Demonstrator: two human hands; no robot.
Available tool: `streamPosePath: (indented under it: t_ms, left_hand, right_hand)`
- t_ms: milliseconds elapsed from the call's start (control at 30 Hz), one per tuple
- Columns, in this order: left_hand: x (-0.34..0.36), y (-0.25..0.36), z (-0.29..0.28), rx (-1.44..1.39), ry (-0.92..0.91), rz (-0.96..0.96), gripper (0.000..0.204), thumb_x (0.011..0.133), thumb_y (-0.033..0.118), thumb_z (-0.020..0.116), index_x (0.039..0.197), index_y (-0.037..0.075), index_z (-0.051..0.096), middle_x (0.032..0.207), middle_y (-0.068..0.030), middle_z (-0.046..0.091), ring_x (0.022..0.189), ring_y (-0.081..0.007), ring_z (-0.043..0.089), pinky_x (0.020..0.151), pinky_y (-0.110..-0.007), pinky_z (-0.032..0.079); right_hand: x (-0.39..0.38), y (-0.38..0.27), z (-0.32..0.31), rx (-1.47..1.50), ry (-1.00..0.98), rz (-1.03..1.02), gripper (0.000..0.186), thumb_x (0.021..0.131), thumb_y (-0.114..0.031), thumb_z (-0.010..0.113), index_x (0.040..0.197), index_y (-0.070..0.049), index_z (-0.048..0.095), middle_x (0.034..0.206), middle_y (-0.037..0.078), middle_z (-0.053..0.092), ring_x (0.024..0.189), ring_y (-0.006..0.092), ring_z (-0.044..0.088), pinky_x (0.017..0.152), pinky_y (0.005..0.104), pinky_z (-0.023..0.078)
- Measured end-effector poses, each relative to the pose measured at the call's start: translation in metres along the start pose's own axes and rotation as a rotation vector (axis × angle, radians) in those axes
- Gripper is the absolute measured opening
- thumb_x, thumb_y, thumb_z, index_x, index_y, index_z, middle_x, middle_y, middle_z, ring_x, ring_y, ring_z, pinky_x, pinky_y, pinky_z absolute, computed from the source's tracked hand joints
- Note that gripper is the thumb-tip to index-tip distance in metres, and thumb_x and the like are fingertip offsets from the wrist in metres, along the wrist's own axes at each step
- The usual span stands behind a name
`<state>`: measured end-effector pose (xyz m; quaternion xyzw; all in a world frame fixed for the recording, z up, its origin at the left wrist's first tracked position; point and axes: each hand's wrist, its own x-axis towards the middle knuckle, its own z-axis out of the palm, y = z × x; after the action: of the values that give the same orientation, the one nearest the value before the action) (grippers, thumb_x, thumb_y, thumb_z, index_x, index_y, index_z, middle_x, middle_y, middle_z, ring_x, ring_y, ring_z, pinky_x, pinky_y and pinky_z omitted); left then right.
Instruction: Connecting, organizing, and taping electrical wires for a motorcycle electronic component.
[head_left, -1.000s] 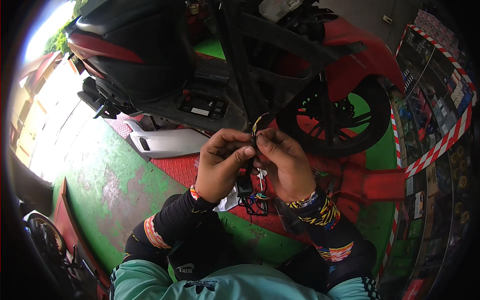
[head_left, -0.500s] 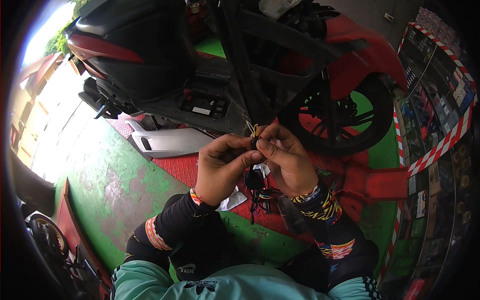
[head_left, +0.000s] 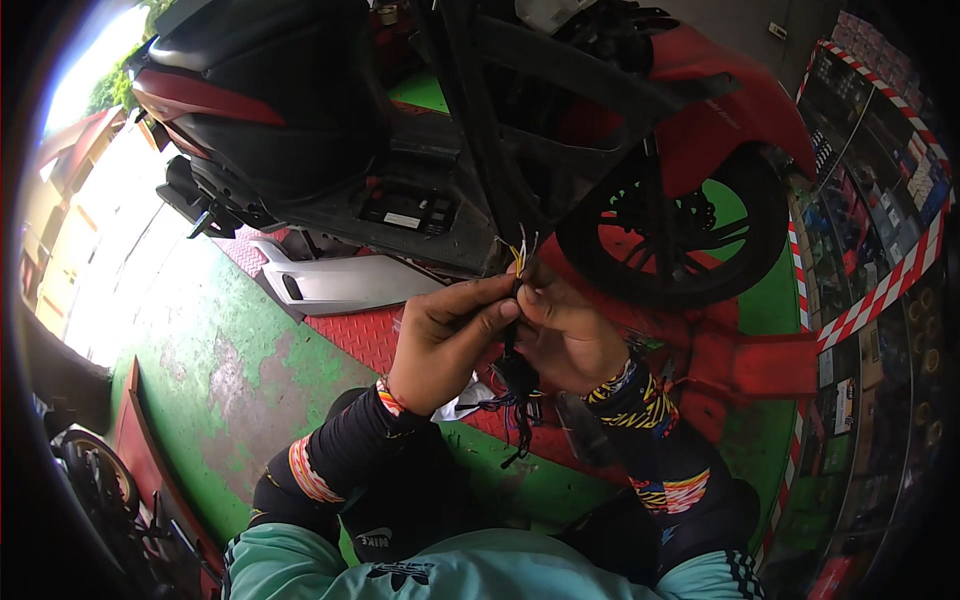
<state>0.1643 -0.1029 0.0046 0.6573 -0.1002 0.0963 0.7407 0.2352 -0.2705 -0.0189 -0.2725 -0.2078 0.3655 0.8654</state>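
A black-sheathed cable is pinched between the fingertips of my two hands. Yellow and white wires [head_left: 519,260] fan out from its upper end. My left hand [head_left: 445,335] grips the sheath between thumb and fingers. Against it on the other side, my right hand [head_left: 575,340] is closed on the same cable, its fingers partly overlapping. Below the fingers hangs a black wiring bundle [head_left: 516,378] with a dark, blocky part and several loose wire ends.
Ahead stands a scooter with a black floorboard [head_left: 400,190] and a red front fender [head_left: 735,120]. A silver side panel [head_left: 345,283] lies beside it. Red metal plating [head_left: 350,338] sits on the green floor [head_left: 210,380]. To the right is a glass display case [head_left: 870,200] edged with striped tape.
The wire ends have risen slightly and spread wider. My right hand has turned and shifted a little, and the hanging bundle has swung into a different position.
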Motion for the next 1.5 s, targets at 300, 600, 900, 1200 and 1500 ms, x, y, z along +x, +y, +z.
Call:
streamPosePath:
  t_ms: [300, 600, 900, 1200, 1500]
  left_hand:
    - [0.001, -0.002, -0.001, 0.102, -0.068, 0.083, 0.033, 0.106, 0.008, 0.063, 0.136, -0.006, 0.064, 0.110, -0.0100, 0.071, 0.096, -0.0118, 0.068, 0.086, -0.028, 0.055]
    - [0.009, -0.003, -0.004, -0.128, -0.182, -0.054, 0.026, 0.108, 0.013, 0.061, 0.126, -0.006, 0.067, 0.098, -0.0112, 0.075, 0.088, -0.0148, 0.072, 0.082, -0.030, 0.058]
    - [0.010, -0.013, -0.003, -0.070, -0.053, -0.066, 0.024, 0.112, 0.024, 0.054, 0.108, 0.001, 0.061, 0.079, 0.0026, 0.056, 0.072, -0.0063, 0.053, 0.067, -0.024, 0.044]
    - [0.005, -0.003, -0.002, -0.079, -0.018, -0.102, 0.024, 0.111, 0.024, 0.057, 0.107, 0.002, 0.064, 0.076, 0.0069, 0.051, 0.066, -0.0021, 0.043, 0.059, -0.022, 0.036]
    - [0.004, -0.007, -0.004, -0.052, -0.069, -0.059, 0.028, 0.110, 0.027, 0.058, 0.099, 0.002, 0.063, 0.070, 0.0000, 0.061, 0.061, -0.0079, 0.056, 0.060, -0.025, 0.045]
  right_hand:
    - [0.005, -0.014, 0.003, -0.457, 0.109, -0.227, 0.015, 0.093, -0.007, 0.080, 0.104, -0.007, 0.069, 0.101, 0.000, 0.067, 0.095, 0.0110, 0.065, 0.083, 0.0265, 0.052]
    - [0.000, -0.029, -0.008, -0.661, 0.050, -0.177, 0.013, 0.092, -0.009, 0.081, 0.103, -0.002, 0.078, 0.096, 0.002, 0.075, 0.093, 0.0106, 0.068, 0.084, 0.0277, 0.053]
    - [0.001, -0.024, 0.002, -0.828, 0.161, -0.244, 0.017, 0.096, -0.015, 0.079, 0.106, -0.002, 0.076, 0.099, -0.001, 0.073, 0.094, 0.0065, 0.064, 0.084, 0.0247, 0.050]
    - [0.005, -0.013, -0.002, -0.737, 0.096, -0.307, 0.018, 0.098, -0.010, 0.076, 0.111, 0.002, 0.075, 0.116, 0.004, 0.069, 0.107, 0.0109, 0.064, 0.091, 0.0261, 0.051]
    - [0.005, -0.002, -0.008, -0.655, 0.042, -0.396, 0.017, 0.099, -0.008, 0.074, 0.111, 0.004, 0.076, 0.118, 0.008, 0.069, 0.112, 0.0168, 0.066, 0.096, 0.0294, 0.052]
